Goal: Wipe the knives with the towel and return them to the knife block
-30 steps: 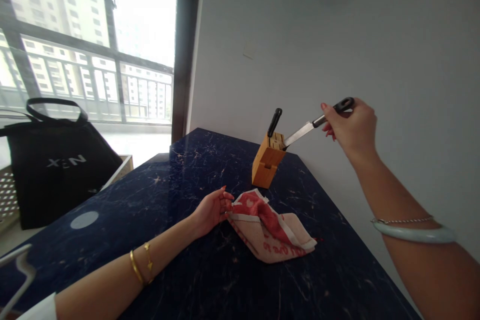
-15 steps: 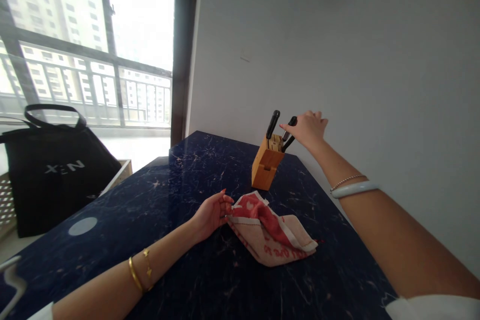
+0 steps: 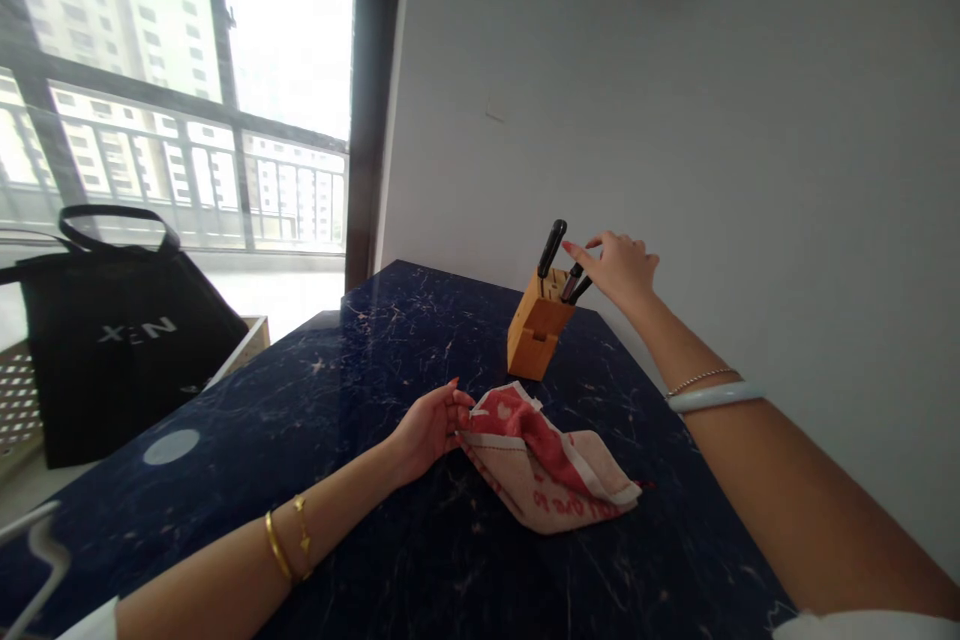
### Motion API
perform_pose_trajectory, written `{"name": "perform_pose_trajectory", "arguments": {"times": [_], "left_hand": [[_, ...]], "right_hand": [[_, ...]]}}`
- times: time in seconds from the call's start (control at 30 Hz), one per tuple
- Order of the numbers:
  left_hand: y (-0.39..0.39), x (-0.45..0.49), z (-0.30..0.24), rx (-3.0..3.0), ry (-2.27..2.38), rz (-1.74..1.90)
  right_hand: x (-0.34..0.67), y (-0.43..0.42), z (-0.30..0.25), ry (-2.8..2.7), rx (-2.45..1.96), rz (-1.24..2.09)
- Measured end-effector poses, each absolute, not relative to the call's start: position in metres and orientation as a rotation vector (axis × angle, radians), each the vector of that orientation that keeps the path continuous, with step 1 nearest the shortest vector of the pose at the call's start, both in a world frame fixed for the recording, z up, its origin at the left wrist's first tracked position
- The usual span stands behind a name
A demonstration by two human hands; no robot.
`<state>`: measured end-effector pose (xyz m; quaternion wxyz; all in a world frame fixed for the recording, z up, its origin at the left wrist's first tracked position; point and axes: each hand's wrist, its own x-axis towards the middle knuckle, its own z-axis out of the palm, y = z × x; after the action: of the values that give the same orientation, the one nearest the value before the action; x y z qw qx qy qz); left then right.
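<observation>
My right hand (image 3: 622, 270) is at the top of a wooden knife block (image 3: 536, 330), with thumb and fingers closed around the upper end of a dark knife handle (image 3: 573, 280). Part of that handle is hidden behind the thumb. Another black knife handle (image 3: 553, 248) sticks up at the block's left side, and a third dark handle (image 3: 581, 290) leans out at the right. My left hand (image 3: 431, 428) lies palm up on the table, its fingers loosely curled and thumb apart. Its fingertips touch or nearly touch a crumpled red and beige cloth (image 3: 559, 480) with lettering.
The dark blue marbled table (image 3: 390, 340) reaches to the grey wall (image 3: 675, 120). A pale round spot (image 3: 171, 447) marks its left part. Beyond its left edge, a black bag (image 3: 135, 340) stands by a lattice-sided basket (image 3: 19, 400), near a bright window (image 3: 285, 40).
The knife handle under my right hand has sunk lower into the block. My left hand and the cloth keep their places; the whole view has shifted slightly.
</observation>
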<state>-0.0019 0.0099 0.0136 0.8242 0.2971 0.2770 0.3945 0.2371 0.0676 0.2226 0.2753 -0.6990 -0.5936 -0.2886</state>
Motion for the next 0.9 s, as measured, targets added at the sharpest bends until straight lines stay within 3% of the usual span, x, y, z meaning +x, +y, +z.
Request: {"name": "perform_pose_trajectory", "arguments": {"times": [0.1, 0.3, 0.43, 0.6, 0.7, 0.8, 0.9], "left_hand": [[0.010, -0.001, 0.013, 0.634, 0.587, 0.836], [0.011, -0.002, 0.014, 0.635, 0.590, 0.839], [0.012, -0.003, 0.013, 0.634, 0.592, 0.847], [0.013, -0.003, 0.011, 0.635, 0.584, 0.845], [0.015, -0.003, 0.010, 0.636, 0.586, 0.840], [0.016, -0.004, 0.008, 0.635, 0.581, 0.836], [0.017, -0.004, 0.008, 0.634, 0.567, 0.833]], "right_hand": [[0.245, 0.060, 0.224, -1.526, -1.785, -0.706], [0.258, 0.066, 0.200, -1.593, -1.742, -0.136], [0.258, 0.072, 0.186, -1.623, -1.642, -0.077], [0.252, 0.067, 0.183, -1.553, -1.578, -0.208], [0.248, 0.057, 0.199, -1.399, -1.498, -0.477], [0.241, 0.035, 0.227, -1.245, -1.291, -0.799], [0.228, 0.004, 0.250, -1.192, -0.999, -0.894]]}}
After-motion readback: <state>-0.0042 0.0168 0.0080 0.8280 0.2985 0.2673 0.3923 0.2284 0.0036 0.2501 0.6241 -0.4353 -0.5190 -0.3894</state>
